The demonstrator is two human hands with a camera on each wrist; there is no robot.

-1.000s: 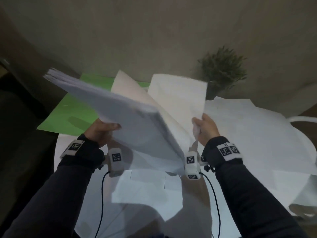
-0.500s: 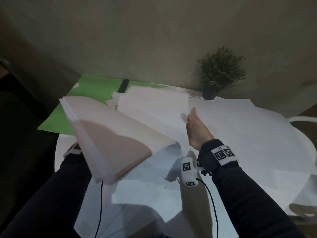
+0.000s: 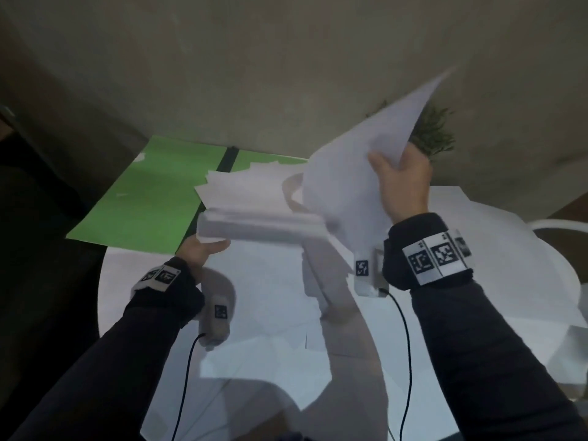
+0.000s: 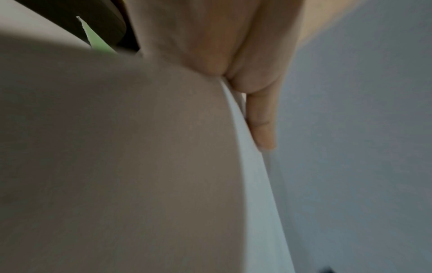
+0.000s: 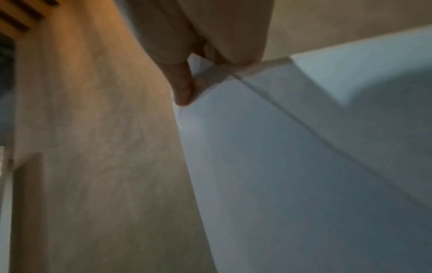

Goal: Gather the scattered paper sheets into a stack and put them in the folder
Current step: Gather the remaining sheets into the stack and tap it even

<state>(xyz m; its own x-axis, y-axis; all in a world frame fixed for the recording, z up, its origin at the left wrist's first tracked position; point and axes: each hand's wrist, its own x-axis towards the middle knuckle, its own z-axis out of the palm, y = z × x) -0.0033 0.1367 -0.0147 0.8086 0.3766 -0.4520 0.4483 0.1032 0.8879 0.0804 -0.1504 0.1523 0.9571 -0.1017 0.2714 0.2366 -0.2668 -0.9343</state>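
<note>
Nearest the camera, loose paper sheets (image 3: pixel 270 351) overlap on the round white table (image 3: pixel 105 300), their edges hard to separate under the arms' shadows; the lowest ones are cut off by the picture's bottom edge. Above them the left hand (image 3: pixel 199 251) holds a thick stack of paper (image 3: pixel 261 222) from below at its left end, roughly level, its long axis running left to right. In the left wrist view the fingers (image 4: pixel 260 120) lie pressed flat along the stack's edge, and the thumb is hidden behind the paper. The stack is blurred, so its sheets cannot be counted. To the right and higher, the right hand (image 3: pixel 402 186) pinches a single sheet (image 3: pixel 359 163) between thumb and fingers at its right edge; the sheet curls, with 1 corner pointing up and to the right, and its lower edge merges with the stack. Beyond the stack, the open green folder (image 3: pixel 149 202) lies flat on the table's far left, partly covered by fanned sheets (image 3: pixel 245 183). A potted plant (image 3: pixel 436 135) at the back is mostly hidden behind the raised sheet.
</note>
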